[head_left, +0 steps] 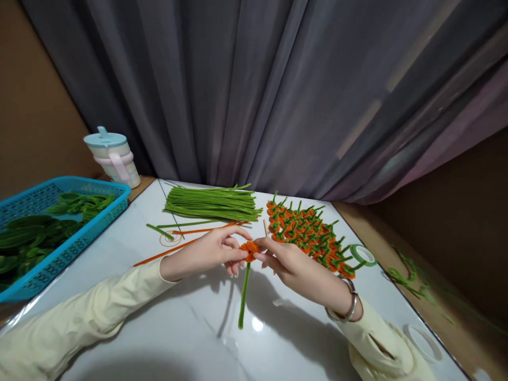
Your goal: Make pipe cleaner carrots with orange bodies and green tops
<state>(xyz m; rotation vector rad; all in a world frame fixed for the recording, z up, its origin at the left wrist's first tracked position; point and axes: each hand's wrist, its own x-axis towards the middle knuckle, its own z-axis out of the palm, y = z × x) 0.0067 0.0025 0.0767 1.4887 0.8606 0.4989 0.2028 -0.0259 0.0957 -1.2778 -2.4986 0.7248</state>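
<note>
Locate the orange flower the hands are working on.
Head view, centre: the orange pipe-cleaner flower is pinched between the left hand and right hand over the white table, green stem pointing toward the camera, just left of the pile of finished flowers.

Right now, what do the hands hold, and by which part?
One pipe-cleaner flower, held by its orange head: the left hand and right hand pinch it from either side with fingertips. Its green stem trails below, ungripped.
</note>
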